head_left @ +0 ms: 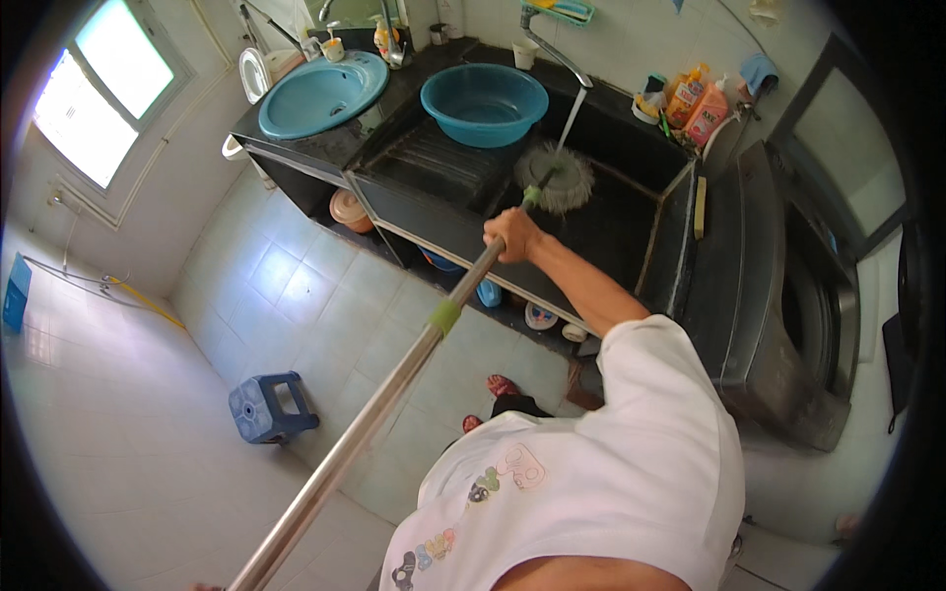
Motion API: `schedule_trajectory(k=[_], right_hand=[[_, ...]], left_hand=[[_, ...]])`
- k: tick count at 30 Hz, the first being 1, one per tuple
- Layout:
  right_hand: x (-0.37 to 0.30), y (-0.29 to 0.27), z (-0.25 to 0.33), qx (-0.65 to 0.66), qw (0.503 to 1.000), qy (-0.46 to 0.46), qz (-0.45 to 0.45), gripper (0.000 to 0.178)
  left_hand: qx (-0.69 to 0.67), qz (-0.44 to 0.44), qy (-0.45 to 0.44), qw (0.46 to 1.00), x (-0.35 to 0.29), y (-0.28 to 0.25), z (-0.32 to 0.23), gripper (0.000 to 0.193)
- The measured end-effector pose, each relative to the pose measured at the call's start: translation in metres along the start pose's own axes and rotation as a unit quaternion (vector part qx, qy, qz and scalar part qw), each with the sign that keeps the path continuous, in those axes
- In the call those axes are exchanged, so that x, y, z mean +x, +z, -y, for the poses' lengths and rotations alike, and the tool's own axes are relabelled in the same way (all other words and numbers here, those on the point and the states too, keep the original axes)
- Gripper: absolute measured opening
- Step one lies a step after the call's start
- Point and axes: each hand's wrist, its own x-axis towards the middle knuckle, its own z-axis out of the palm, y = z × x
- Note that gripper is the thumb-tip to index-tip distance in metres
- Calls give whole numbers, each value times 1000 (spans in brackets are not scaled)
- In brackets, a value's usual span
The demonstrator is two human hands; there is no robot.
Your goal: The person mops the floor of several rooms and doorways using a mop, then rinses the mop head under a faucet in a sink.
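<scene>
Mop (414, 360): long steel pole, axis diagonal from lower left of view up to right, head end pointing away from person into dark sink (611, 222). Mop head (558, 177) (grey stringy disc) sits in basin directly under water stream from tap (552, 44). Right hand (512, 234) on pole just below head, fingers wrapped tight round shaft. Left hand (202, 587) at lower end of pole, barely in view at bottom edge; grip cannot tell. Right hand nearer head. Teal basin (485, 101) on worktop (443, 163) just beyond; blue stool (271, 406) on floor, well apart.
</scene>
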Motion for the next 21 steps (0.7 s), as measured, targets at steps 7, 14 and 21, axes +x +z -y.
schedule_trajectory(k=[7, 14, 21], right_hand=[[-2, 14, 48, 7, 999, -54, -2, 11], [9, 1, 63, 46, 998, -51, 8, 13], [17, -4, -1, -8, 1000, -8, 0, 12]], left_hand=[[179, 37, -48, 982, -5, -71, -56, 26], [142, -31, 59, 988, 5, -31, -29, 25], [41, -38, 1, 998, 2, 6, 9, 24]])
